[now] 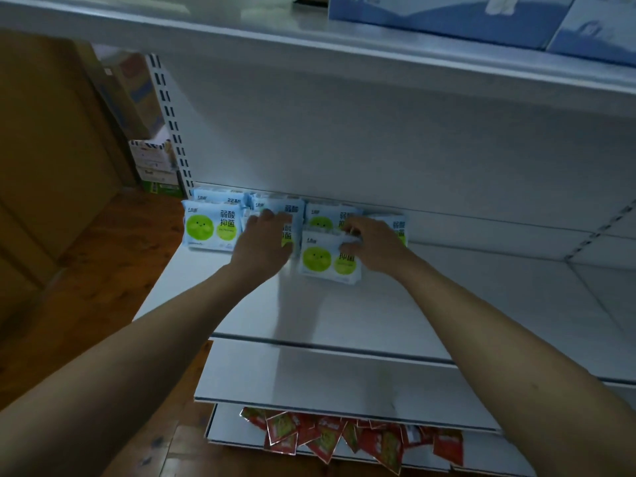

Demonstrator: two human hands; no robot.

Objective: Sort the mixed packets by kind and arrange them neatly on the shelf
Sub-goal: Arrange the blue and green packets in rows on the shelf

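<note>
Several pale blue packets with green circles stand in a row at the back left of the white middle shelf (344,315). The leftmost packet (210,227) stands free. My left hand (263,242) lies over the second packet (287,210), fingers spread across its face. One packet (321,258) stands in front of the row, and my right hand (373,242) grips its top right corner with curled fingers. More blue packets (321,218) are partly hidden behind both hands.
Red sachets (330,438) lie in a loose heap on the lowest shelf. Blue boxes (481,18) sit on the top shelf. Cardboard cartons (137,94) are stacked on the wooden floor left of the slotted upright (172,122).
</note>
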